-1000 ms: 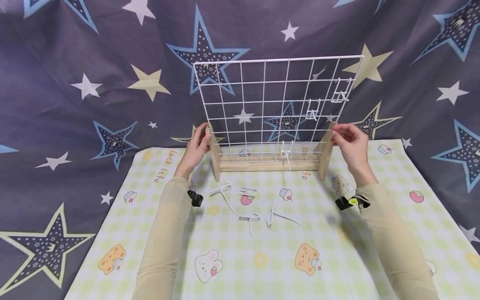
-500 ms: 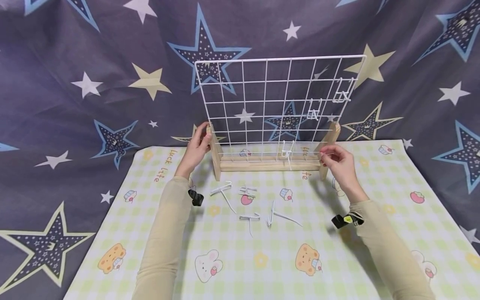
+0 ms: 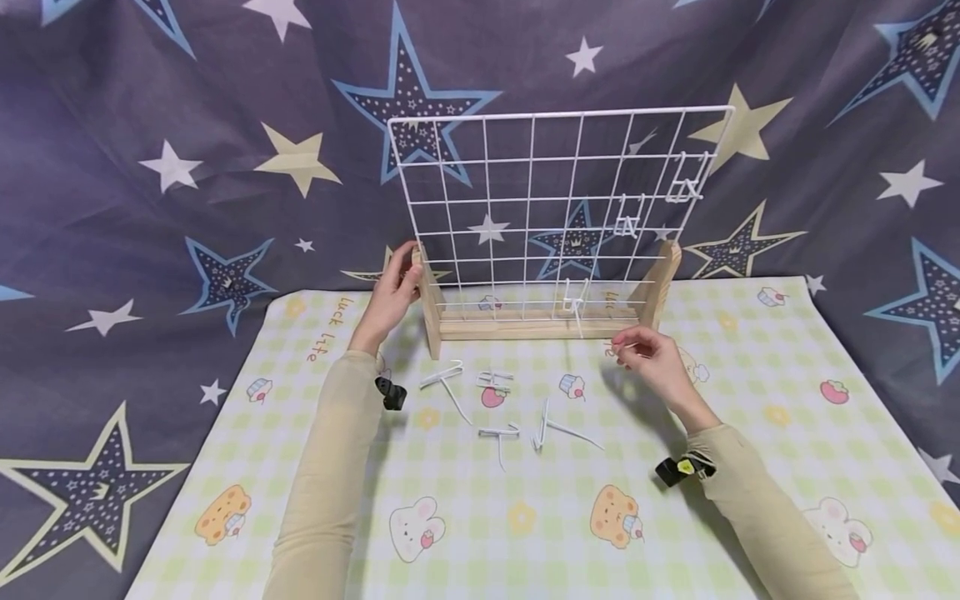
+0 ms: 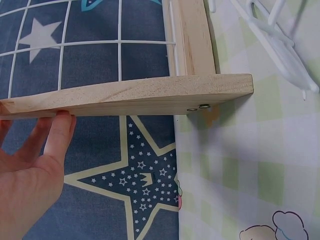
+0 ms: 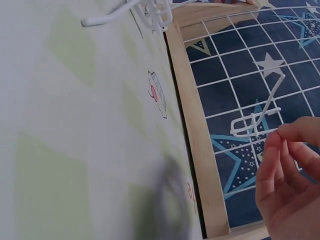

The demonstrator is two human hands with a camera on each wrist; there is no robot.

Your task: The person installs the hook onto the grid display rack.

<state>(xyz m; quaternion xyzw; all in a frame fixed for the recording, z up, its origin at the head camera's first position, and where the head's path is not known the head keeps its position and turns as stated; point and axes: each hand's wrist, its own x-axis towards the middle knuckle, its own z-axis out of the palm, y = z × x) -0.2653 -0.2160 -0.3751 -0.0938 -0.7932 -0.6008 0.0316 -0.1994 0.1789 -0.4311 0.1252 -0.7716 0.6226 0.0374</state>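
Observation:
A white wire grid (image 3: 525, 200) stands in a wooden stand (image 3: 525, 327) at the back of a checked mat (image 3: 525, 517). Three white hooks hang on the grid (image 3: 682, 187) (image 3: 628, 218) (image 3: 573, 300). My left hand (image 3: 393, 296) rests with straight fingers against the stand's left post (image 3: 429, 308); in the left wrist view a fingertip (image 4: 62, 120) touches the wood (image 4: 130, 95). My right hand (image 3: 645, 350) hovers over the mat in front of the right post (image 3: 660, 279), fingers loosely curled and holding nothing. In the right wrist view the hand (image 5: 287, 175) is beside a hung hook (image 5: 255, 120).
Several loose white hooks lie on the mat in front of the stand (image 3: 450, 379) (image 3: 495, 383) (image 3: 501, 435) (image 3: 555, 425). A star-patterned dark cloth (image 3: 150, 208) hangs behind and drapes under the mat. Black wrist clips sit on both sleeves (image 3: 390, 392) (image 3: 678, 469).
My right hand has left the right post and come down and leftward over the mat. The left hand and the grid have stayed put.

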